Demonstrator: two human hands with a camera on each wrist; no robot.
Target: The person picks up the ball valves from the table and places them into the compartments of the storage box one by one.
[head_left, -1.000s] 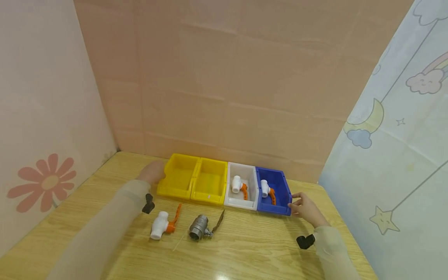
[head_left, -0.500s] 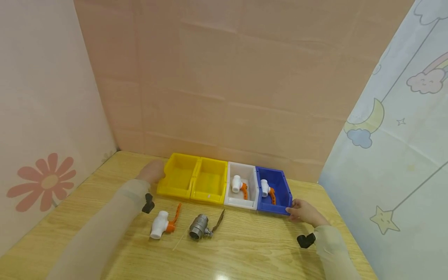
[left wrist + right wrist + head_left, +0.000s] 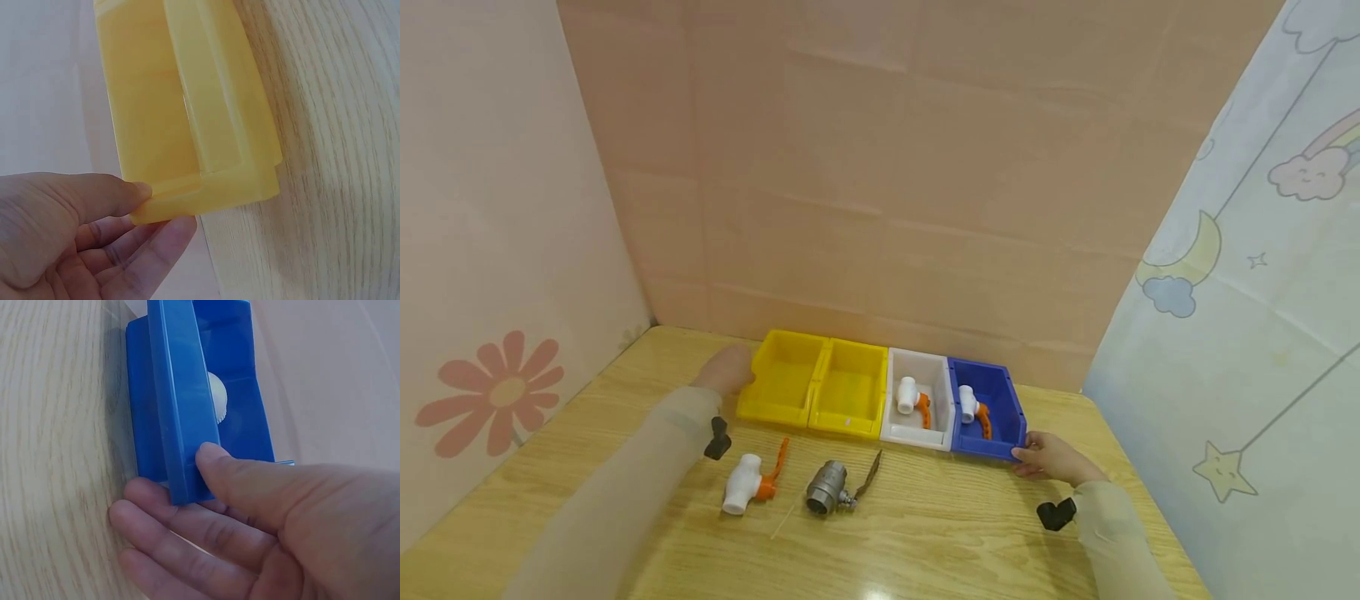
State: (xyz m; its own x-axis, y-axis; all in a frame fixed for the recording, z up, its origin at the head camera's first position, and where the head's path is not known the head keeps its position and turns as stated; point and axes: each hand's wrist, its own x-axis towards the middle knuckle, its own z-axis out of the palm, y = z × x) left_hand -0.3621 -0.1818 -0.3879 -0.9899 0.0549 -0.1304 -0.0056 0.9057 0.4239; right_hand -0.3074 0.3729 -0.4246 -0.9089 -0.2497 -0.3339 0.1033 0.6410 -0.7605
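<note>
Head view: we look down on a wooden counter (image 3: 940,533). Just below the middle of the frame, four bins stand side by side: left yellow bin (image 3: 786,375), second yellow bin (image 3: 852,383), white bin (image 3: 917,437) and blue bin (image 3: 1000,387). A white valve (image 3: 907,395) with an orange handle lies in the white bin, and its twin (image 3: 967,404) in the blue bin. Lower left of centre, a loose valve (image 3: 743,483) and a steel valve (image 3: 827,487) lie on the counter. A person's left grip (image 3: 727,369) and right grip (image 3: 1052,457) meet the two ends of the row.

Left wrist view: at lower left, we see thumb and fingers nearly closed, pinching the left yellow bin's end wall, thumb on the rim, fingers outside.

Right wrist view: low in the frame, the thumb presses the blue bin's rim while the fingers spread beneath its lip, a light pinch. Part of the twin shows inside.

We judge that uneven force between the grips could skew the row or open gaps, since neither middle bin is held. Tipping the blue bin could slide its valve. Dragging the bins down the frame could knock the valves lying loose there.
</note>
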